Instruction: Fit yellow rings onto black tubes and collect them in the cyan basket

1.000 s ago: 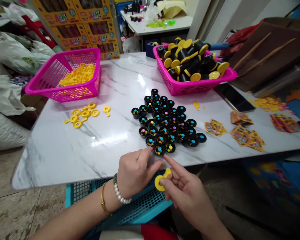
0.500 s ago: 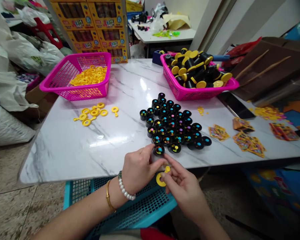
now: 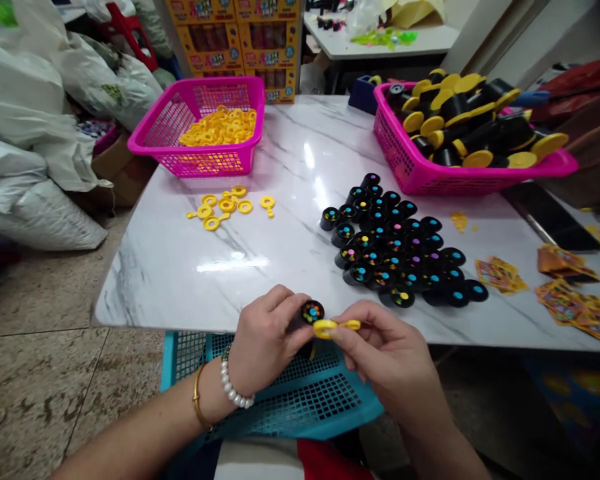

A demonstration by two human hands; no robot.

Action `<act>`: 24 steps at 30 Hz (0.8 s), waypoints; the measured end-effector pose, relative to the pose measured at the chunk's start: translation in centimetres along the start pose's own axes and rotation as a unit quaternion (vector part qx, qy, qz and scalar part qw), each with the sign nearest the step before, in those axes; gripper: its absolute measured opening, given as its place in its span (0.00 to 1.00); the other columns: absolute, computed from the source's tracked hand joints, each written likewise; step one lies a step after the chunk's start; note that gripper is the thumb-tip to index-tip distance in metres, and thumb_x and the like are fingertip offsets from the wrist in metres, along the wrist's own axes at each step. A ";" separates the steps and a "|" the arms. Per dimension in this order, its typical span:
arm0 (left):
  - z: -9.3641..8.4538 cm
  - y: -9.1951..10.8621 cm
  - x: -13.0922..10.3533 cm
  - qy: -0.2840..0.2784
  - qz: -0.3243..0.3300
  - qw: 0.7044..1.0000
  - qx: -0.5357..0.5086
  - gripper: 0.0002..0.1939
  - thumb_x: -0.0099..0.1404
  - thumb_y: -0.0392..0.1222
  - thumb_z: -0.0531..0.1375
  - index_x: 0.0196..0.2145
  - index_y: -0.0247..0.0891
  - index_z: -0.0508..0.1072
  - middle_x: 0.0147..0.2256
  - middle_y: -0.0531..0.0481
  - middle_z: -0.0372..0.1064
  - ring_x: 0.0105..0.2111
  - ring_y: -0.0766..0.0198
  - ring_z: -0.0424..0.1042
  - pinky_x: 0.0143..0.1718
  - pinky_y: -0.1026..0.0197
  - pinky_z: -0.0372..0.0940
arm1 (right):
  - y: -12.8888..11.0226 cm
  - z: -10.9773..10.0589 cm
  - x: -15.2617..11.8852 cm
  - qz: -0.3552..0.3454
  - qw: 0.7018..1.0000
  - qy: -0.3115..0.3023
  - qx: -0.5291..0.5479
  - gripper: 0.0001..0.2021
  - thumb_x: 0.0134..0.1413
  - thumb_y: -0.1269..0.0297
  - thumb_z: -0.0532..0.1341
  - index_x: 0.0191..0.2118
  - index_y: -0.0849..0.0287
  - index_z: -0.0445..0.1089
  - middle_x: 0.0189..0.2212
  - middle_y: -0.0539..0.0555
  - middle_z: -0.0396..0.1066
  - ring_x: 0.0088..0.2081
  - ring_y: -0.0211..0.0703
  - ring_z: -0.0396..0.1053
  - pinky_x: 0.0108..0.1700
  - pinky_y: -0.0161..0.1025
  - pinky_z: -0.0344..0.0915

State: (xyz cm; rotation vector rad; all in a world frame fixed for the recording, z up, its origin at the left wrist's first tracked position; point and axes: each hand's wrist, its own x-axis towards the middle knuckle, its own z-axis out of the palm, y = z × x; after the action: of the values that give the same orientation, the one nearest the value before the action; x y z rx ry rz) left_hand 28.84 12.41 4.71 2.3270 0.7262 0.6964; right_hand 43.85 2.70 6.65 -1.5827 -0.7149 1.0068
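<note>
My left hand (image 3: 270,333) is closed around a small black cup (image 3: 313,312) with coloured beads and a blue dot inside, its mouth facing up. Between the thumb and fingers of my right hand (image 3: 385,350) is a yellow ring with a tab (image 3: 325,329), held close beside the cup's rim. To the right stands a cluster of similar black cups (image 3: 395,243), showing blue, purple, pink or yellow dots. Several loose yellow rings (image 3: 226,205) lie on the left part of the table.
A pink basket (image 3: 200,163) at back left holds yellow rings; another pink basket (image 3: 460,180) holds black pieces with yellow ends. Sticker-like cards (image 3: 503,273) and a phone (image 3: 550,217) lie on the marble-patterned table (image 3: 180,287). Below its front edge sits a blue crate (image 3: 310,407).
My left hand has lifted the black cup away from the cluster toward the table's front edge. My right hand has raised and turned the yellow ring next to it. The view has shifted left.
</note>
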 end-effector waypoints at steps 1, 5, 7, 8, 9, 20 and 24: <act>0.1 0.0 0.1 0.000 -0.002 1.000 0.000 0.14 0.62 0.43 0.61 0.45 0.38 0.70 0.34 0.48 0.66 0.31 0.64 0.66 0.31 0.61 0.65 | -0.3 0.5 0.7 0.002 1.000 -0.004 -0.005 0.11 0.47 0.58 0.67 0.29 0.60 0.70 0.18 0.46 0.64 0.17 0.30 0.60 0.16 0.27 0.57; 0.1 0.0 0.0 -0.001 -0.013 1.000 -0.005 0.12 0.64 0.46 0.60 0.44 0.39 0.72 0.32 0.49 0.65 0.30 0.65 0.65 0.31 0.61 0.65 | -0.7 1.6 2.5 0.017 0.999 -0.031 -0.020 0.13 0.48 0.57 0.66 0.28 0.60 0.66 0.14 0.44 0.63 0.15 0.30 0.59 0.14 0.26 0.56; 0.1 0.0 0.0 -0.005 -0.012 1.000 -0.011 0.13 0.64 0.47 0.59 0.44 0.39 0.72 0.32 0.50 0.65 0.30 0.65 0.66 0.31 0.62 0.65 | -0.6 1.6 2.6 0.019 0.999 -0.029 -0.029 0.14 0.48 0.56 0.66 0.28 0.61 0.65 0.14 0.45 0.64 0.14 0.31 0.61 0.14 0.26 0.58; 0.1 0.0 0.0 -0.009 -0.012 1.000 -0.012 0.14 0.64 0.48 0.58 0.44 0.39 0.72 0.32 0.50 0.65 0.30 0.65 0.66 0.31 0.62 0.65 | -0.6 1.6 2.6 0.017 0.999 -0.026 -0.031 0.14 0.48 0.56 0.66 0.28 0.61 0.65 0.14 0.46 0.65 0.15 0.32 0.62 0.15 0.27 0.60; 0.1 0.0 0.0 -0.013 -0.013 1.000 -0.011 0.14 0.65 0.48 0.58 0.44 0.38 0.72 0.32 0.50 0.65 0.30 0.65 0.66 0.31 0.61 0.65 | -0.6 1.5 2.4 0.014 0.999 -0.023 -0.032 0.14 0.48 0.56 0.66 0.28 0.61 0.65 0.14 0.47 0.66 0.16 0.32 0.64 0.16 0.27 0.61; -0.1 -0.1 0.3 -0.013 -0.008 1.000 0.002 0.15 0.65 0.51 0.57 0.39 0.37 0.73 0.29 0.51 0.64 0.28 0.65 0.65 0.29 0.62 0.61 | -0.5 1.6 2.8 0.032 0.999 -0.031 0.006 0.14 0.49 0.57 0.67 0.28 0.58 0.63 0.15 0.46 0.68 0.16 0.33 0.65 0.19 0.28 0.66; -0.1 -0.1 0.2 -0.015 -0.007 1.000 0.019 0.14 0.64 0.51 0.57 0.38 0.37 0.72 0.29 0.51 0.63 0.28 0.64 0.65 0.29 0.61 0.61 | -0.2 1.7 2.5 0.015 1.000 -0.020 0.012 0.14 0.49 0.56 0.67 0.28 0.58 0.63 0.15 0.46 0.68 0.16 0.33 0.65 0.19 0.28 0.66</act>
State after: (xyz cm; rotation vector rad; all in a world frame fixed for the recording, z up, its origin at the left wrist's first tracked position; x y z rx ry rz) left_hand 28.90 12.63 4.74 2.3590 0.7473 0.6459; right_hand 43.56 5.66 6.12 -1.5608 -0.7049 1.0672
